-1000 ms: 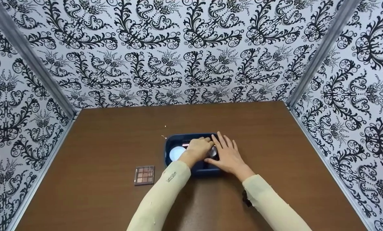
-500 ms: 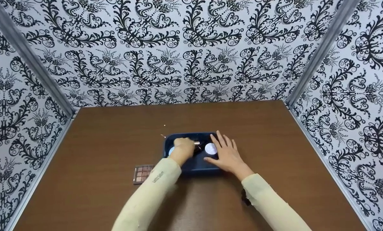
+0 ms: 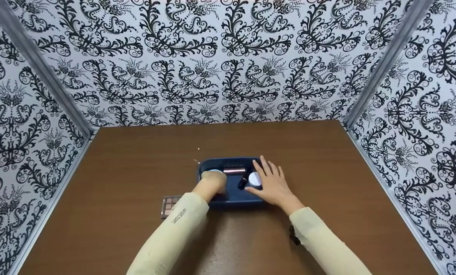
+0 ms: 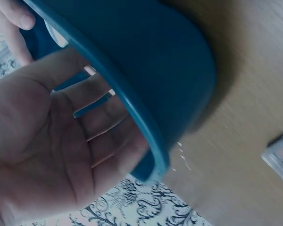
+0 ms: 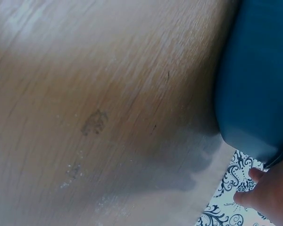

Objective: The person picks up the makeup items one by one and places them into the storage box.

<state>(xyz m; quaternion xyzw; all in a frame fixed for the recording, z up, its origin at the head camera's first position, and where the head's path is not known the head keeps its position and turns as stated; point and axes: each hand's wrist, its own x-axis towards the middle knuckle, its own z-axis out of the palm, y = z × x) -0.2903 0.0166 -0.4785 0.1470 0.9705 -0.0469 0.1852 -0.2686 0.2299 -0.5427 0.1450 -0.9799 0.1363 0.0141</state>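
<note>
A dark blue basket [image 3: 237, 201] sits on the table. My left hand [image 3: 211, 182] reaches into its left end, above a pale blue-white round item [image 3: 215, 170] that it mostly covers. In the left wrist view, the left hand's [image 4: 52, 136] fingers stretch behind the basket's rim [image 4: 132, 106], partly hidden by it. My right hand [image 3: 272, 187] rests spread along the right rim, its thumb beside a white-topped round container [image 3: 255, 179]. Also in the basket are a shiny pink tube [image 3: 234, 171] along the back and a short black tube [image 3: 243, 181].
Left of the basket, partly behind the left sleeve, lies an eyeshadow palette [image 3: 169, 206] on the brown wooden table [image 3: 136, 164]. Tiny bright specks [image 3: 198, 162] show near the basket's back left corner. Patterned walls [image 3: 228, 76] enclose the back and sides.
My left hand has moved from the basket's right part to its left end. The white container top, pink tube and black tube have come into sight. My right hand stays on the rim.
</note>
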